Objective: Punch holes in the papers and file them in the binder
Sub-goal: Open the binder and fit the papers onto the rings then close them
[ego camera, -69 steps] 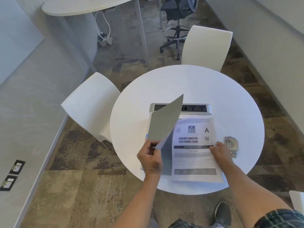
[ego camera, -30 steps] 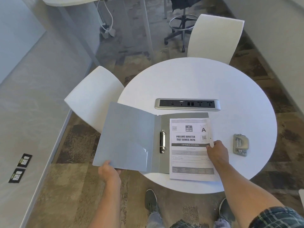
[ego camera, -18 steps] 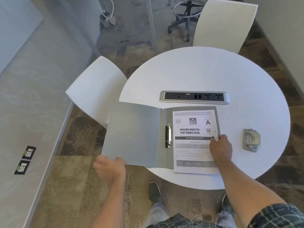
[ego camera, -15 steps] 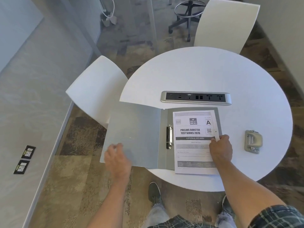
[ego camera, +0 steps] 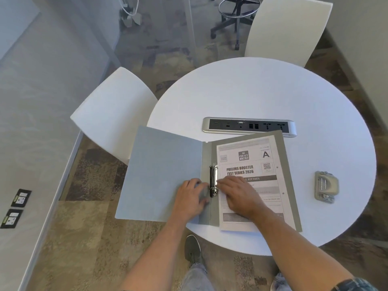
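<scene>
A grey binder (ego camera: pixel 165 175) lies open on the near part of the round white table (ego camera: pixel 252 91), its left cover hanging past the table's edge. Its metal ring clip (ego camera: pixel 213 175) runs down the spine and looks closed. A printed stack of papers (ego camera: pixel 249 160) lies on the binder's right half, with two punched holes along its right edge. My left hand (ego camera: pixel 190 199) rests on the inner cover, fingertips against the clip's left side. From the right, my right hand (ego camera: pixel 239 194) lies on the papers, fingertips touching the clip. A grey hole punch (ego camera: pixel 326 186) sits apart at the right.
A silver power socket strip (ego camera: pixel 249 126) is set in the table just behind the binder. One white chair (ego camera: pixel 113 114) stands at the left, another (ego camera: pixel 287 28) behind the table. A black stool (ego camera: pixel 237 17) stands further back. My shoe (ego camera: pixel 192 248) shows under the table's near edge.
The binder's cover was swung open to the left and let go. My left hand came up to the ring clip. My right hand slid from the papers' right edge across to the clip.
</scene>
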The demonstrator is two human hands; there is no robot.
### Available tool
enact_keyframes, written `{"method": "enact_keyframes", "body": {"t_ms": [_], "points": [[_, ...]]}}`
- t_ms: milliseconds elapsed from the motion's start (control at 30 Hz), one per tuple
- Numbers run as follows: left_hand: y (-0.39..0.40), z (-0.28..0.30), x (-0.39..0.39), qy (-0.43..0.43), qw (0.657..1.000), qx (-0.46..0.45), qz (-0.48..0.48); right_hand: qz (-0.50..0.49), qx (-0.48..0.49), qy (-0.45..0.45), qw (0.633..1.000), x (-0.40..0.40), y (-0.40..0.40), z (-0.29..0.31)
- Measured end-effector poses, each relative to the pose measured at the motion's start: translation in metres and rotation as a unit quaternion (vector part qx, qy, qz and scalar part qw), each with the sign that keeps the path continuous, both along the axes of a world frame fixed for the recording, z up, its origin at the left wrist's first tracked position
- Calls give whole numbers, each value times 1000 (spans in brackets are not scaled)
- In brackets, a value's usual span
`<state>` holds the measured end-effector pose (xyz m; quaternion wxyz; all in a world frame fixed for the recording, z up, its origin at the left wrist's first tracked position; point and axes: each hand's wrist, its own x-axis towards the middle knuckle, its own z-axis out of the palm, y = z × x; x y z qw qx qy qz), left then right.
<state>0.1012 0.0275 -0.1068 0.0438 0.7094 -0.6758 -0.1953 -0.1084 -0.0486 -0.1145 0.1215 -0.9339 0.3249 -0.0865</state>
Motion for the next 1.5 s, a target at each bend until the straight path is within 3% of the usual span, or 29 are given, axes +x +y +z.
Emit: {"method": "enact_keyframes", "body": {"t_ms": [233, 400, 500, 833, 1500], "points": [[-7, -16, -5, 96, 992, -20, 76, -51, 67, 8, 996, -3, -2, -23], [-12, -19, -10, 158, 974, -27, 159, -176, 194, -108, 959, 9, 3, -29], [-15, -15, -14, 158, 972, -10, 172, -214, 239, -132, 938, 16, 4, -34], [-25, -7, -13, 188, 961, 94, 181, -207, 280, -108, 931, 19, -2, -30], [-29, -2, -17, 228, 941, 108, 225, -189, 341, -98, 915, 16, -8, -17]]}}
